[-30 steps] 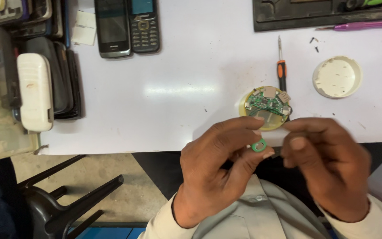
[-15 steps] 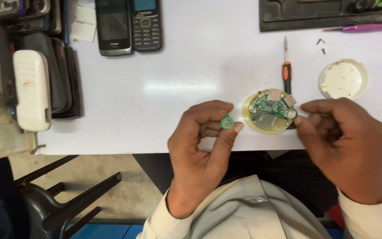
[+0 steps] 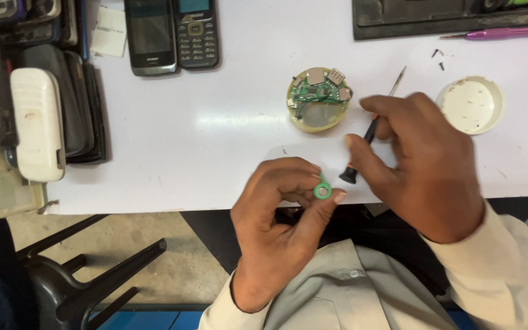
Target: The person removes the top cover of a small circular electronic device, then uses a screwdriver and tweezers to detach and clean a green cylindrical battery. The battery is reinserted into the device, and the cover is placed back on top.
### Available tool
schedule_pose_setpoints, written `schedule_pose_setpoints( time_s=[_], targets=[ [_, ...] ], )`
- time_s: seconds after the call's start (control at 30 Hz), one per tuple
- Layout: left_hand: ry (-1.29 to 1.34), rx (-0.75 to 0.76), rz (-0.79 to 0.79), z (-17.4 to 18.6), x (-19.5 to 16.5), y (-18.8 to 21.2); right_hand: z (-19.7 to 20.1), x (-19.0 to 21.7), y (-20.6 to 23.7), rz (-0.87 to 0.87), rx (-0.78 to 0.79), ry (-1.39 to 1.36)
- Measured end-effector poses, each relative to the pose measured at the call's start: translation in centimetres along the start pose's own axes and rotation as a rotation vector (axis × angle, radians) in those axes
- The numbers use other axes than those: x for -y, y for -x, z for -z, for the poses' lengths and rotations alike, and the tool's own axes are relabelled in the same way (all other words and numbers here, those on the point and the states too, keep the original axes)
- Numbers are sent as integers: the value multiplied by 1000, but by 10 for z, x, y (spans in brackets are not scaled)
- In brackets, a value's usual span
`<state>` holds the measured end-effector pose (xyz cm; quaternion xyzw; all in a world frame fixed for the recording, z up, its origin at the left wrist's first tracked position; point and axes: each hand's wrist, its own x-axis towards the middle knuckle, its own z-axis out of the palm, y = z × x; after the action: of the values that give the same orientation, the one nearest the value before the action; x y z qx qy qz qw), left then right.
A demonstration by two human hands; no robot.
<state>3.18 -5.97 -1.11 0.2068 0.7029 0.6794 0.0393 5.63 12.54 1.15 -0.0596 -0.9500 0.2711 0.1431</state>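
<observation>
My left hand (image 3: 282, 214) pinches a small green ring-shaped part (image 3: 322, 190) between thumb and fingertips at the front edge of the white table (image 3: 203, 140). Just to its right, my right hand (image 3: 423, 165) grips a thin screwdriver (image 3: 371, 131) with a black handle and orange band, its metal tip pointing up and away. Beyond both hands lies a round cream-coloured device base (image 3: 318, 101) with a green circuit board and small components exposed.
A round white cover (image 3: 470, 104) lies at the right, two tiny screws (image 3: 438, 58) beyond it. Two phones (image 3: 172, 33) lie at the back, a purple tool (image 3: 508, 32) by a dark tray (image 3: 435, 18), stacked phones and a white case (image 3: 38, 122) at left. Black chair (image 3: 80, 275) below.
The view shifted, so the round device now sits farther from my hands. My right hand has picked up the screwdriver that lay by the device. My left hand still pinches the green part.
</observation>
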Motion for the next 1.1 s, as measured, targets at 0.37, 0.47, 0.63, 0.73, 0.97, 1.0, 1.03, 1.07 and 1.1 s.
schedule_pose_setpoints(
  time_s=[0.37, 0.47, 0.63, 0.73, 0.97, 1.0, 1.03, 1.07, 1.1],
  targets=[
    [40, 87, -6, -20, 9, -3, 19, -3, 14, -31, 240, 132],
    [35, 97, 1, -20, 10, -3, 21, -15, 5, 73, 258, 100],
    [60, 96, 10, -20, 12, -2, 21, -43, -1, 190, 426, 43],
    [57, 69, 4, -21, 14, -3, 23, -54, 8, 329, 344, 15],
    [55, 58, -4, -23, 19, -3, 40, -66, 31, 260, 95, -141],
    [53, 65, -2, -23, 19, -3, 41, -67, 31, 242, 93, -191],
    [54, 73, -1, -23, 18, -4, 43, -66, 30, 230, 90, -259],
    [54, 79, -2, -24, 18, -5, 41, -64, 31, 221, 54, -360],
    [22, 81, 1, -25, 17, -5, 39, -61, 31, 216, 17, -462]
  ],
)
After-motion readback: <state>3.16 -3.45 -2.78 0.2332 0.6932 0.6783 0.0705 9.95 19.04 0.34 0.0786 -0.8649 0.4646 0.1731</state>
